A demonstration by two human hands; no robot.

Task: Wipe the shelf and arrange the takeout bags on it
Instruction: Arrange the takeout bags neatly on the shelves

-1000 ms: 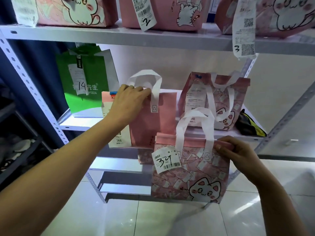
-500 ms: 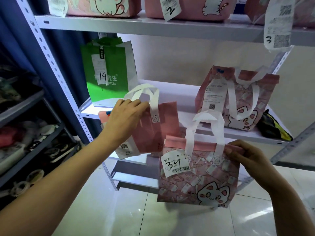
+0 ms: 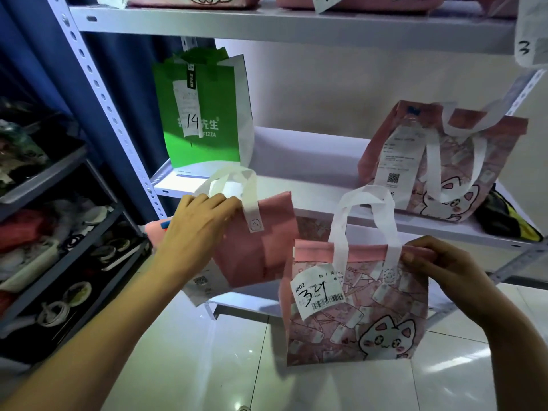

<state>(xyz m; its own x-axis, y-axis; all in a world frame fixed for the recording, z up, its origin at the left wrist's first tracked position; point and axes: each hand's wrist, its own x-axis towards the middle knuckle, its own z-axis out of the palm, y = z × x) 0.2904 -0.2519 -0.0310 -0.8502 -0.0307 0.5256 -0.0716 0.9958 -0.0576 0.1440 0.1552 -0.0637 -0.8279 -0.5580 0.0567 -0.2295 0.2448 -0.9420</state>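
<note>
Both hands are out in front of the shelf unit, each w/ a pink bag held off the shelf. The left hand [image 3: 198, 223] is closed over the top edge of a plain pink bag [image 3: 261, 241], fingers curled down over the rim beside its white handles; the bag hangs tilted, w/ a receipt [image 3: 204, 284] dangling from its lower left side. The right hand [image 3: 439, 262] pinches the folded top right corner of a pink cat-print bag [image 3: 355, 310], thumb and fingers shut on the pink rim. That bag hangs roughly upright, white handles standing up, and a label [image 3: 318, 292] on its front reads "34" in marker above a barcode. The two held bags are just beside each other, the cat-print one lower and nearer the camera, over the tiled floor [image 3: 184, 366].

Behind them, the middle shelf [image 3: 311, 170] carries a green pizza bag [image 3: 201, 111] at back left, upright, w/ a slip marked "14". At right on the same shelf sits a second cat-print bag [image 3: 444, 161] w/ a long receipt and QR code on its front, leaning a bit. Just right of it lies something dark w/ yellow [image 3: 504, 221]; can't tell what it is. The centre of the shelf btwn green bag and second cat-print bag is bare. The top shelf [image 3: 296, 26] holds more pink bags, mostly cut off. A dark rack [image 3: 59, 203] w/ mixed clutter stands at far left.
</note>
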